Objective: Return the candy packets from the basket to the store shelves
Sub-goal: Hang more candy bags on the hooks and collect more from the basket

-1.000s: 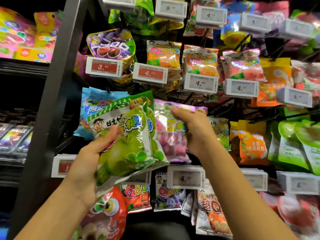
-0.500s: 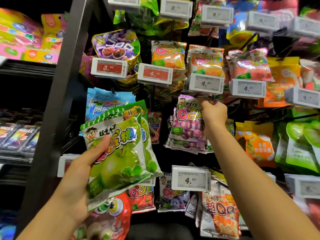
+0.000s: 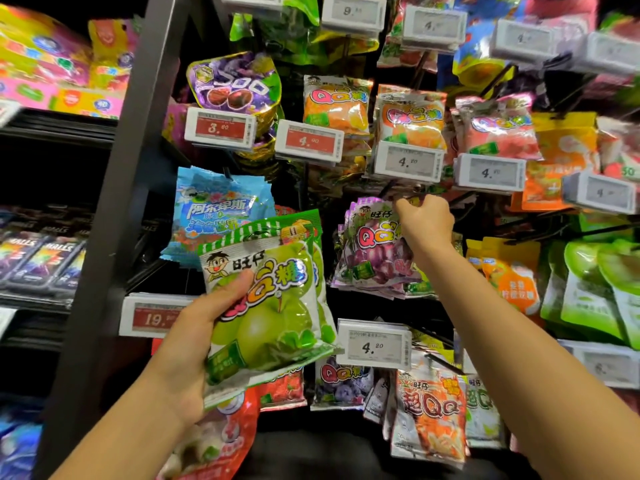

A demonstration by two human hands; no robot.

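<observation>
The candy packets look light, soft and crinkly, with slick film that could slide between fingers; the flat sealed top strip around the hang hole seems the safest place to pinch. The left hand (image 3: 187, 344) grips a small stack of green apple packets (image 3: 266, 306), thumb across the front, fingers curled behind. Up and to its right, the right hand (image 3: 424, 220) pinches the top edge of the purple grape packets (image 3: 370, 251), which hang just below it at the hook (image 3: 391, 192). No basket shows.
</observation>
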